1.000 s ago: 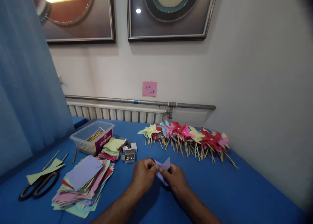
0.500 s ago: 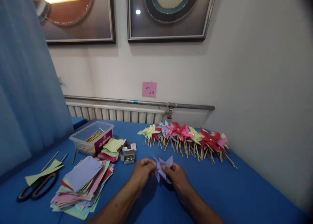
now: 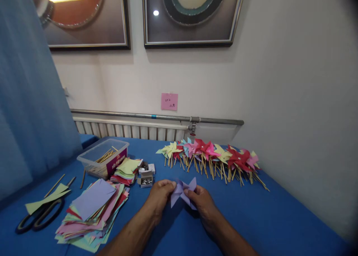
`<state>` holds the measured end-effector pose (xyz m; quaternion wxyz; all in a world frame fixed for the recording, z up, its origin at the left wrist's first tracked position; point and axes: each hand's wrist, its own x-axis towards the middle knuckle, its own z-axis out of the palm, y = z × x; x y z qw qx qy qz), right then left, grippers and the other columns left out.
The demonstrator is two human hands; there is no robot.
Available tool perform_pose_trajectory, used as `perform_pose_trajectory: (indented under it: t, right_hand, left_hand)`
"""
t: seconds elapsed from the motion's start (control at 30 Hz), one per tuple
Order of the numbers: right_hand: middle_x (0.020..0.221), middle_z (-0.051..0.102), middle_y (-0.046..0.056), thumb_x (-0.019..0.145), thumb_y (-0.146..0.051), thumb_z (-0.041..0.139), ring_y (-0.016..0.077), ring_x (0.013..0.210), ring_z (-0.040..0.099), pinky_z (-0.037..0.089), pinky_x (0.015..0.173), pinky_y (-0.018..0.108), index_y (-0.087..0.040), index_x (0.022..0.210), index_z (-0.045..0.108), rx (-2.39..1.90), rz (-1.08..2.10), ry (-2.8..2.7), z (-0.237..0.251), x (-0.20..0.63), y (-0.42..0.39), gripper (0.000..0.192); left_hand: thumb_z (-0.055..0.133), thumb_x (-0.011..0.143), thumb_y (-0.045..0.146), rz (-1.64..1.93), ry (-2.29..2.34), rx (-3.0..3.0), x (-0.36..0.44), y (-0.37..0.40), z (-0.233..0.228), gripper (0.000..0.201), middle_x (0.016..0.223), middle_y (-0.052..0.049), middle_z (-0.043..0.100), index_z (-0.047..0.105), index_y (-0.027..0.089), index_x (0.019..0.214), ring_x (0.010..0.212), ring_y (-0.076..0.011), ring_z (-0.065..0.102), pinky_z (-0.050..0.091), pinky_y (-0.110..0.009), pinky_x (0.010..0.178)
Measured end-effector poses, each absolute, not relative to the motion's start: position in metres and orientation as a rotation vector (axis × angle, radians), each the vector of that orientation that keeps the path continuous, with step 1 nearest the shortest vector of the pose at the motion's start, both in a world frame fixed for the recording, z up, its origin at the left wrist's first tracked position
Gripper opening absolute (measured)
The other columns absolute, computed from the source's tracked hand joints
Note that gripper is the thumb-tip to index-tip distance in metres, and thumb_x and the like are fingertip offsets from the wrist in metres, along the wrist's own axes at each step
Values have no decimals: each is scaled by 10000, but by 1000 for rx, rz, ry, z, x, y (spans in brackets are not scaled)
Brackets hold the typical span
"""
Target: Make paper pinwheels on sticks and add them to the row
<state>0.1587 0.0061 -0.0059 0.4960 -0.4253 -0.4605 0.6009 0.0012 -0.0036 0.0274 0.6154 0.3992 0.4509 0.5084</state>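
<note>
Here your left hand [image 3: 160, 197] and right hand [image 3: 201, 201] meet over the blue table [image 3: 279, 218], both pinched on one piece of folded purple paper [image 3: 181, 192]. Your left fingertips clamp its left edge, your right fingertips clamp its right side, and the paper sits between them just above the cloth, its pointed flaps sticking up and out to the sides. Both forearms come in from the bottom edge, angled toward each other.

Just beyond your left hand stand two small open boxes [image 3: 146, 173] of metal pins. Left of them lies a small stack of coloured sheets [image 3: 126, 170], and nearer to you a larger, loose pile [image 3: 92, 211] with a purple sheet on top. Behind the stack is a clear tub [image 3: 103, 161] with wooden sticks in it. Scissors [image 3: 36, 217] lie at the far left, with a pale green strip across their blades. Along the wall side, a row of finished pinwheels [image 3: 212, 155] on sticks lies well apart from your hands.
</note>
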Motion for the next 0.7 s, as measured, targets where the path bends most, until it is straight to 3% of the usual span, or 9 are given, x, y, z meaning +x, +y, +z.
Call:
perform_pose_trajectory:
  t: [0.13,0.47,0.7]
  right_hand:
    - [720,701,28,640,-484,841,149,605,587,454,647,278,-134,881,734,-930,1539,-1068,-4,159,4,437]
    - [651,670,14,632,-492,850,124,552,534,412,581,246,-129,830,735,-947,1539,-1085,-1,157,2,429]
    - [706,706,33,652,-499,843,134,581,576,443,601,251,-135,851,729,-963,1506,-1102,-9,157,4,431]
  left_hand:
    - [803,555,472,1129,994,877,0,-6,29,391,488,51,511,585,163,653,440,-74,398,258,-227,484]
    - [801,553,447,1178,1110,976,2,0,17,369,504,32,551,624,141,660,442,-74,408,285,-229,489]
    - [805,549,429,1194,1185,1026,2,5,14,348,485,39,540,628,152,663,420,-83,403,279,-233,457]
